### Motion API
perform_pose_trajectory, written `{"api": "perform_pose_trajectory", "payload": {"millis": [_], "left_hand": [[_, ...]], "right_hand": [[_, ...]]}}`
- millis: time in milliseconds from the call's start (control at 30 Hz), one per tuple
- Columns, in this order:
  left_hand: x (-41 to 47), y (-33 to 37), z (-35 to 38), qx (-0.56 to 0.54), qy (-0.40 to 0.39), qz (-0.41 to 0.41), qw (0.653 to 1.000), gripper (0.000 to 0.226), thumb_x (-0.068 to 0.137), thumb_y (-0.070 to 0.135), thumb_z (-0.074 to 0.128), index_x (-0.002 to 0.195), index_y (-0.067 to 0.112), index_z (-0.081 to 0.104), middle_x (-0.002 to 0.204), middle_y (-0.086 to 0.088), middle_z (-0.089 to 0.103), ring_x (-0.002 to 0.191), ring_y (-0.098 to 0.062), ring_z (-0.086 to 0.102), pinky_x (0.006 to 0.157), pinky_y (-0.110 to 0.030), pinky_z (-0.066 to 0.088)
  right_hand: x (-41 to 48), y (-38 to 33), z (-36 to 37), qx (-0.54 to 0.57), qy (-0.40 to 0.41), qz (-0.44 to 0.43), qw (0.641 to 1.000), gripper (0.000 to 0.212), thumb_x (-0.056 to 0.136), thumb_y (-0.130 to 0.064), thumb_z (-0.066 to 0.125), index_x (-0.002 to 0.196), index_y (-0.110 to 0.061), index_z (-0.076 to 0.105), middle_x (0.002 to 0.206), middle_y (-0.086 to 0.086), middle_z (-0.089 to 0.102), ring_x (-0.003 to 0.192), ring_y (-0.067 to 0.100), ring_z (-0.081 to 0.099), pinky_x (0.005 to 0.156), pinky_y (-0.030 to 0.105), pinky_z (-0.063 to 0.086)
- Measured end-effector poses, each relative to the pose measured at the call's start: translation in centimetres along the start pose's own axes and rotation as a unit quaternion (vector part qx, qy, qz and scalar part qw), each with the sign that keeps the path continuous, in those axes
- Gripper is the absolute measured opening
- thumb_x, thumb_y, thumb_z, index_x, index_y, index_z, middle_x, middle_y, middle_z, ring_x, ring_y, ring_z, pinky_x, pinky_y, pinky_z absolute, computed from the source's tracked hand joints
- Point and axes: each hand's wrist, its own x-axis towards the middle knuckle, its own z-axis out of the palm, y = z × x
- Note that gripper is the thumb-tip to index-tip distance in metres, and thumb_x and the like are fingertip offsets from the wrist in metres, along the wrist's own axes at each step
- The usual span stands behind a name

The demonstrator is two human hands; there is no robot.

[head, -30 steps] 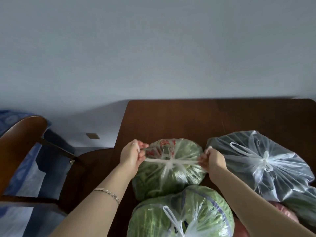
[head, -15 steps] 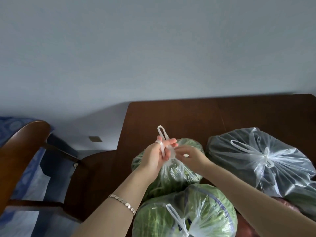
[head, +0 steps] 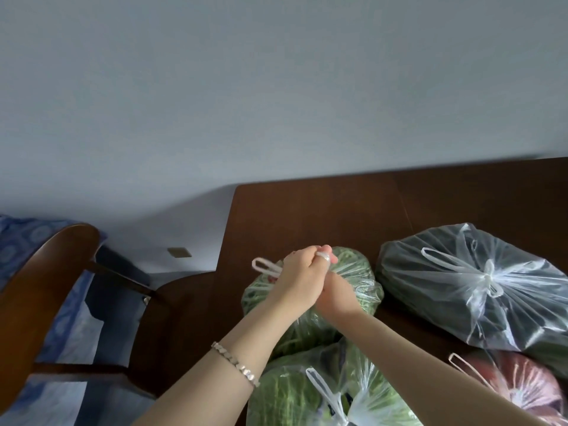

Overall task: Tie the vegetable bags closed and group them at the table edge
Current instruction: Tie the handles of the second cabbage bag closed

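Observation:
A clear plastic bag of green vegetables (head: 362, 281) lies near the left edge of the dark wooden table (head: 322, 210). Both hands meet over its top. My left hand (head: 299, 278) grips one white handle strip, which is wound round a finger, and a loop of it sticks out to the left (head: 266, 267). My right hand (head: 336, 298) lies under and behind the left, holding the other handle; its fingers are mostly hidden. A second green bag (head: 307, 392) lies nearer me. A knotted bag of dark vegetables (head: 461, 287) sits to the right.
A bag with something red (head: 528, 392) lies at the lower right. A wooden chair (head: 46, 287) with a dark seat stands left of the table, against blue patterned fabric. A pale wall runs behind the table's far edge.
A second ago my hands were apart, pulling the handles taut sideways. They have come together over the bag, the left crossing above the right with the strip wound round a finger.

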Motion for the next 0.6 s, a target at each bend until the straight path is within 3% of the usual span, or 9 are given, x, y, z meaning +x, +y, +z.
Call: {"api": "perform_pose_trajectory", "payload": {"millis": [67, 133, 200, 267, 333, 400, 500, 600], "left_hand": [[1.1, -0.1, -0.1, -0.149, 0.003, -0.065, 0.987, 0.038, 0.098, 0.02, 0.036, 0.075, 0.017, 0.065, 0.063, -0.008, 0.063, 0.064, -0.016, 0.056, 0.073, -0.031, 0.046], [2.0, -0.8, -0.1, -0.238, 0.003, -0.105, 0.965, 0.029, 0.096, 0.01, 0.037, 0.09, 0.013, 0.066, 0.062, -0.004, 0.058, 0.062, -0.016, 0.058, 0.066, -0.027, 0.049], [2.3, -1.6, 0.0, -0.176, -0.011, -0.079, 0.981, 0.025, 0.096, 0.01, 0.038, 0.111, 0.014, 0.057, 0.083, -0.004, 0.06, 0.078, -0.014, 0.059, 0.073, -0.024, 0.048], [1.8, -2.4, 0.3, -0.021, -0.037, -0.03, 0.999, 0.034, 0.097, 0.021, 0.038, 0.13, 0.019, 0.043, 0.109, 0.001, 0.056, 0.099, -0.012, 0.054, 0.084, -0.024, 0.04], [1.0, -3.5, 0.6, 0.135, -0.047, 0.031, 0.989, 0.038, 0.099, 0.031, 0.034, 0.135, 0.018, 0.037, 0.119, 0.002, 0.052, 0.108, -0.012, 0.048, 0.084, -0.022, 0.036], [0.4, -4.7, 0.6, 0.207, -0.043, 0.073, 0.975, 0.036, 0.099, 0.032, 0.032, 0.125, 0.013, 0.047, 0.117, -0.002, 0.053, 0.112, -0.015, 0.044, 0.085, -0.022, 0.036], [0.4, -6.0, 0.6, 0.217, -0.024, 0.1, 0.971, 0.032, 0.098, 0.029, 0.037, 0.114, 0.01, 0.058, 0.113, -0.006, 0.055, 0.11, -0.018, 0.047, 0.09, -0.023, 0.038], [0.3, -6.4, 0.8, 0.195, 0.009, 0.108, 0.975, 0.031, 0.096, 0.024, 0.047, 0.112, 0.005, 0.064, 0.101, -0.007, 0.056, 0.093, -0.014, 0.05, 0.079, -0.015, 0.034]], "right_hand": [[-0.4, 1.0, -0.3, 0.045, -0.002, -0.025, 0.999, 0.034, 0.086, -0.012, 0.048, 0.056, -0.022, 0.036, 0.054, -0.005, 0.041, 0.05, 0.01, 0.036, 0.047, 0.022, 0.025], [-0.4, 2.0, -0.5, 0.106, 0.001, -0.025, 0.994, 0.038, 0.088, -0.019, 0.054, 0.054, -0.023, 0.039, 0.05, -0.008, 0.037, 0.048, 0.008, 0.033, 0.049, 0.023, 0.025], [-0.5, 2.3, -0.4, 0.164, 0.003, -0.005, 0.986, 0.039, 0.09, -0.023, 0.055, 0.053, -0.018, 0.043, 0.048, -0.008, 0.036, 0.044, 0.006, 0.031, 0.05, 0.025, 0.025], [-0.4, 2.0, -0.4, 0.232, 0.005, 0.025, 0.972, 0.032, 0.09, -0.02, 0.054, 0.059, -0.011, 0.054, 0.049, -0.005, 0.041, 0.044, 0.006, 0.034, 0.049, 0.025, 0.026], [-0.2, 1.8, -0.5, 0.286, 0.011, 0.064, 0.956, 0.023, 0.09, -0.014, 0.052, 0.071, -0.013, 0.065, 0.051, -0.006, 0.05, 0.047, 0.008, 0.04, 0.045, 0.019, 0.031], [0.0, 1.9, -0.5, 0.336, 0.025, 0.102, 0.936, 0.024, 0.089, -0.009, 0.052, 0.072, -0.016, 0.066, 0.049, -0.007, 0.052, 0.047, 0.009, 0.043, 0.04, 0.014, 0.033], [0.3, 2.1, -0.3, 0.403, 0.057, 0.136, 0.903, 0.021, 0.087, -0.015, 0.059, 0.069, -0.011, 0.068, 0.059, 0.006, 0.057, 0.05, 0.017, 0.048, 0.045, 0.023, 0.037], [0.4, 2.5, 0.4, 0.409, 0.085, 0.161, 0.894, 0.022, 0.086, -0.019, 0.061, 0.068, -0.011, 0.069, 0.061, 0.008, 0.061, 0.053, 0.021, 0.051, 0.053, 0.031, 0.04]]}}
